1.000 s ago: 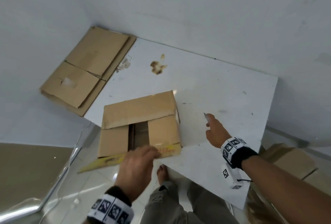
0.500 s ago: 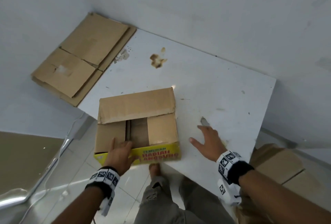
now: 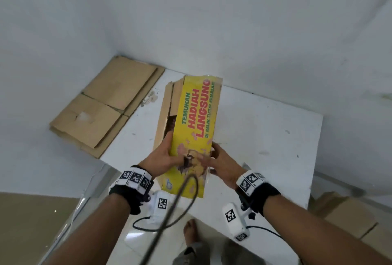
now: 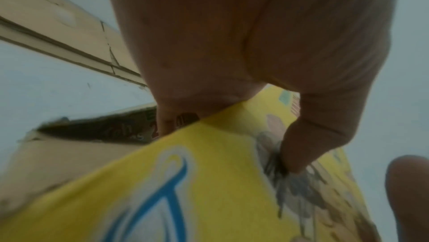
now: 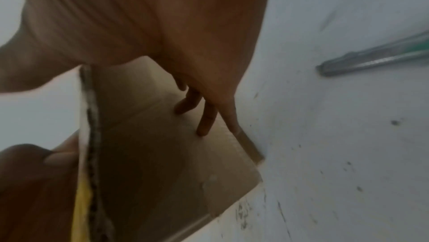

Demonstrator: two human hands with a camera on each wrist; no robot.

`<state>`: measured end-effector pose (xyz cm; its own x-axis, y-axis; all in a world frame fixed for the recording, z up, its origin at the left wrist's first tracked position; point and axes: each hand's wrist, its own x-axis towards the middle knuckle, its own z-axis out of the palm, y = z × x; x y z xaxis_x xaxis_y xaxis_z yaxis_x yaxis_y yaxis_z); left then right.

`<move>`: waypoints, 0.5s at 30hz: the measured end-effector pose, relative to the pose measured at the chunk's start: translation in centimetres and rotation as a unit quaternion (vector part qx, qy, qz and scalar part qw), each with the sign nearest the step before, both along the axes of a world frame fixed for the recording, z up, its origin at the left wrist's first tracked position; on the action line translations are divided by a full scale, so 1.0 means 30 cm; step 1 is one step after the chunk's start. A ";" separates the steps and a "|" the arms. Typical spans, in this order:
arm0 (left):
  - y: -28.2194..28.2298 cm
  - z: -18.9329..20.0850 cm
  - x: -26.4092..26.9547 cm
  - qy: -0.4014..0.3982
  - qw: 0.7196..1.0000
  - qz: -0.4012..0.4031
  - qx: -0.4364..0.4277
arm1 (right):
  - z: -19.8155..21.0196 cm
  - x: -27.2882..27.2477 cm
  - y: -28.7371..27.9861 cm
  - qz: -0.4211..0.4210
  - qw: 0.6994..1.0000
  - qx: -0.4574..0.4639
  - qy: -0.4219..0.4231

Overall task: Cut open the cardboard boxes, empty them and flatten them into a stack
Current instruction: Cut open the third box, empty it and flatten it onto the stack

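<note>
A cardboard box (image 3: 195, 120) with a yellow printed face is held up at a tilt over the white table (image 3: 265, 129). Its open side faces left, and dark printed packs show inside. My left hand (image 3: 163, 156) grips the box's left edge, fingers in the opening and thumb on the yellow face (image 4: 185, 191). My right hand (image 3: 220, 165) holds the right edge, with fingers flat on the brown side (image 5: 162, 154) and thumb over the yellow face. A flattened cardboard stack (image 3: 106, 105) lies at the table's back left corner.
A grey and green cutter (image 5: 371, 58) lies on the table to the right of my right hand. More cardboard boxes (image 3: 347, 213) stand on the floor at the right. A black cable (image 3: 182, 205) hangs in front of the box. Walls close the table's back and left.
The box lay flat at the table's near left corner. Both hands have taken it, lifted it and turned its yellow face up. My right hand left the tabletop.
</note>
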<state>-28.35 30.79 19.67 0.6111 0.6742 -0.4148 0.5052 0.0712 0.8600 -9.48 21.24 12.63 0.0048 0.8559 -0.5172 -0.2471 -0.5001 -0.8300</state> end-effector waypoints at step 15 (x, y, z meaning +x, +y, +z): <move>0.097 -0.055 -0.153 -0.036 0.999 -0.021 0.028 | -0.005 -0.245 0.115 -0.114 0.964 -0.072 0.230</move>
